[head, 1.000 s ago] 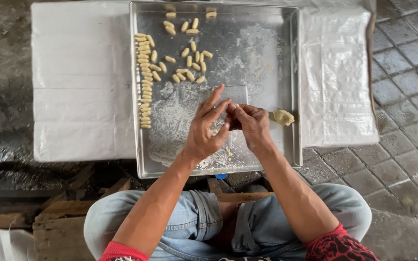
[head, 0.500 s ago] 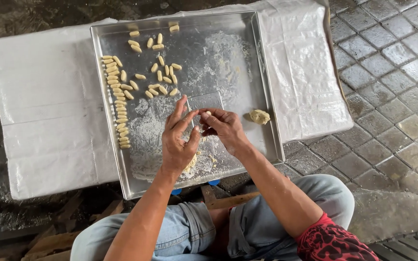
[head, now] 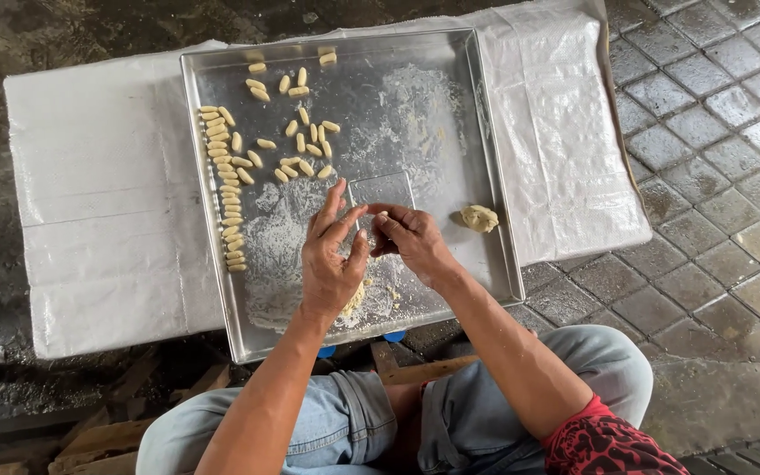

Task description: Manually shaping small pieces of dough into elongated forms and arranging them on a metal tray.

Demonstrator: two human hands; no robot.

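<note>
Observed: a seated person works over a large square shiny metal tray (head: pixel 485 176) that rests on a white woven plastic sheet (head: pixel 107 202) spread over a low support, on grey paved ground (head: pixel 714 105).

Left hand (head: pixel 332 259): palm turned toward the other hand, fingers spread and raised, thumb near the right fingertips. Right hand (head: pixel 411 237): fingers curled inward and meeting the left fingers over the tray's middle. Any dough between the two hands is hidden by the fingers; whether either hand pinches a piece cannot be told.

Work material: a pale beige lump of dough (head: pixel 479 217) lies on the tray floor near its right wall, just beside the right hand and untouched. Small pale oblong dough pieces (head: pixel 296 132) lie scattered in the far left part of the tray, and a tight column of the same pieces (head: pixel 226 189) runs along the left wall. A dusting of flour and crumbs (head: pixel 292 246) covers the tray floor beneath the hands.

Assessment: the step appears to be shaping one small piece between the fingers. To do it well, in my judgement, pressure should stay light and even so each piece matches those in the column, and the hands should keep above the floured patch so that the finished pieces are not disturbed.
</note>
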